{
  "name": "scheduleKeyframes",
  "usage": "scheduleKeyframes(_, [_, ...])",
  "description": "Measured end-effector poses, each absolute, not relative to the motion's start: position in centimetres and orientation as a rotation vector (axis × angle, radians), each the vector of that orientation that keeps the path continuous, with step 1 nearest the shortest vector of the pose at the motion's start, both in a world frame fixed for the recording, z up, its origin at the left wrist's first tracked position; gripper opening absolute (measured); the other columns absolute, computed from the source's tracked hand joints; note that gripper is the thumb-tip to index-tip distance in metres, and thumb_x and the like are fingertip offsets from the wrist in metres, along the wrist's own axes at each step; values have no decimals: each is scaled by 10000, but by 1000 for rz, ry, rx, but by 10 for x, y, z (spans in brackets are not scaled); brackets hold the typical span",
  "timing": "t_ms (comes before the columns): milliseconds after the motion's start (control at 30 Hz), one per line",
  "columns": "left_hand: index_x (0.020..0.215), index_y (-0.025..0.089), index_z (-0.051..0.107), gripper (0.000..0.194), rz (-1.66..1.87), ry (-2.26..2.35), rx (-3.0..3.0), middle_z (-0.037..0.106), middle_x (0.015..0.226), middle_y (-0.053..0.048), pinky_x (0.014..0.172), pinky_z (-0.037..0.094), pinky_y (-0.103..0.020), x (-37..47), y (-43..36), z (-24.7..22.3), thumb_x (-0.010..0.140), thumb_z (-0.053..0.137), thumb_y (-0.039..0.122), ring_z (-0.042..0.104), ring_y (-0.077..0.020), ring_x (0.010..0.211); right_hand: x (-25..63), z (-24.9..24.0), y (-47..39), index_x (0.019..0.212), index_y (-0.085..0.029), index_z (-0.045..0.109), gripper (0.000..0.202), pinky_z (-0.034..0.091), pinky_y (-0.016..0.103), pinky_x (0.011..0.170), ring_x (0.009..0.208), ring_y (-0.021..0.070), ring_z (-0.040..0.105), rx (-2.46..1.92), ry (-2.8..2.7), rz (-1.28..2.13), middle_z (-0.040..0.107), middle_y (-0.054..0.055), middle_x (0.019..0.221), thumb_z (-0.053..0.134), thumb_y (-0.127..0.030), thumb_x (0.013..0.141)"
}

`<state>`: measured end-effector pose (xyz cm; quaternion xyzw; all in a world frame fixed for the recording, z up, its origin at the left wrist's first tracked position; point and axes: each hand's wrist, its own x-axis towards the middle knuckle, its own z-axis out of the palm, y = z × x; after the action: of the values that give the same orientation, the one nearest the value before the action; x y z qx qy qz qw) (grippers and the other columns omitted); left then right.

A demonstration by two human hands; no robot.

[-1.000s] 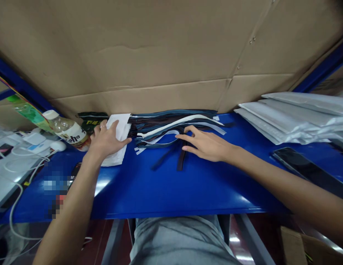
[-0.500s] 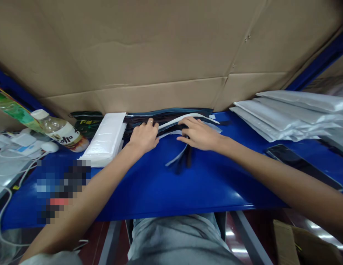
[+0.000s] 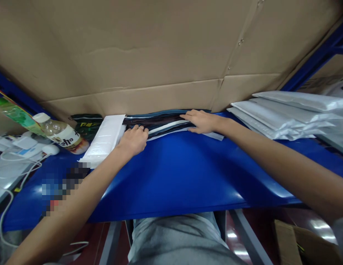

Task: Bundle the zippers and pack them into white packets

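Observation:
Long, thin, flexible strips (image 3: 171, 129), mostly dark with one white among them, lie in a bundle along the back of the blue table. My left hand (image 3: 135, 140), with a ring on one finger, has its fingers curled together over the left end of the bundle. Farther right, my right hand (image 3: 203, 121) lies across the strips, fingers stretched out and thumb apart at the near edge. Behind them are more dark strips (image 3: 151, 117) against the cardboard. A white padded mailer (image 3: 106, 132) is just left of my left hand.
A stack of white padded mailers (image 3: 273, 114) stands at the right. On the left are a drink bottle (image 3: 62, 134), a dark green packet (image 3: 87, 127) and white cables (image 3: 24, 165). A cardboard wall (image 3: 160, 51) closes off the back of the blue table (image 3: 171, 176).
The strip ends that hung toward me from my right hand now lie back along the bundle. My right hand has moved slightly back and flattened; my left hand has shifted left and nearer me.

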<state>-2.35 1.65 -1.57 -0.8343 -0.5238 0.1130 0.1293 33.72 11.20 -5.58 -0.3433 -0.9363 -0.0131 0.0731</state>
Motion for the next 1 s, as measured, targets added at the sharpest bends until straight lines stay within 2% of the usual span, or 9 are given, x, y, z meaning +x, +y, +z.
scheduleKeyframes(67, [1364, 125, 681, 369, 351, -1526, -2420, 702, 1380, -213, 1015, 561, -441, -25, 18, -16, 1018, 557, 153, 625, -355, 1317, 334, -54, 115, 1486, -144, 648, 578, 537, 476, 975, 1219, 364, 632, -1082, -2846, -107, 637, 210, 1395, 680, -370, 955])
scheduleKeyframes(133, [1372, 115, 679, 387, 352, -1523, -2413, 702, 1384, -221, 1018, 551, -445, -26, 20, -18, 1018, 522, 126, 616, -355, 1322, 330, -52, 114, 1355, -147, 699, 464, 525, 448, 908, 1187, 357, 622, -1093, -2858, -138, 631, 202, 1356, 680, -347, 937])
scheduleKeyframes(333, [1398, 107, 673, 415, 357, -1450, -2391, 672, 1453, -230, 1051, 517, -480, -30, 18, -24, 1008, 533, 134, 609, -372, 1342, 326, -49, 94, 1173, -160, 685, 253, 456, 416, 840, 1128, 336, 596, -1048, -2855, -260, 664, 192, 1271, 599, -298, 978])
scheduleKeyframes(467, [1381, 115, 670, 384, 360, -1380, -2426, 722, 1368, -228, 1063, 497, -502, -31, 7, -25, 1024, 534, 153, 631, -380, 1334, 329, -53, 73, 1135, -161, 681, 216, 445, 457, 877, 1119, 355, 594, -1013, -2846, -333, 701, 200, 1221, 545, -251, 993])
scheduleKeyframes(633, [1354, 141, 655, 338, 411, -1350, -2483, 748, 1301, -211, 1007, 525, -504, -26, -17, -19, 1054, 507, 186, 731, -367, 1177, 343, -59, 48, 1230, -196, 679, 276, 473, 460, 924, 1147, 359, 620, -981, -2787, -159, 725, 179, 1240, 566, -265, 988])
scheduleKeyframes(767, [1389, 149, 616, 354, 484, -1390, -2531, 695, 1402, -219, 854, 570, -478, -25, -29, -5, 1092, 470, 273, 782, -359, 1014, 357, -64, 31, 1340, -227, 655, 349, 516, 430, 881, 1056, 325, 686, -1017, -2797, -9, 748, 147, 1228, 549, -284, 1013])
scheduleKeyframes(867, [1376, 188, 602, 334, 456, -1386, -2582, 718, 1343, -182, 828, 566, -458, -32, -28, 9, 1110, 438, 305, 782, -341, 992, 366, -67, 27, 1448, -264, 609, 422, 530, 397, 850, 1019, 297, 729, -1078, -2776, 40, 757, 113, 1306, 529, -289, 1035])
scheduleKeyframes(933, [1345, 214, 603, 347, 391, -1390, -2604, 738, 1273, -158, 824, 558, -449, -41, -21, 16, 1145, 384, 395, 777, -329, 972, 373, -65, 31, 1510, -277, 570, 457, 534, 384, 844, 1026, 281, 748, -1090, -2782, 46, 743, 99, 1389, 491, -288, 1060])
scheduleKeyframes(1000, [1320, 233, 605, 429, 345, -1404, -2591, 746, 1234, -144, 821, 550, -442, -51, -10, 22, 1167, 316, 511, 770, -331, 979, 381, -59, 41, 1487, -263, 579, 423, 523, 371, 805, 963, 265, 756, -1123, -2832, 25, 772, 99, 1316, 433, -292, 1091])
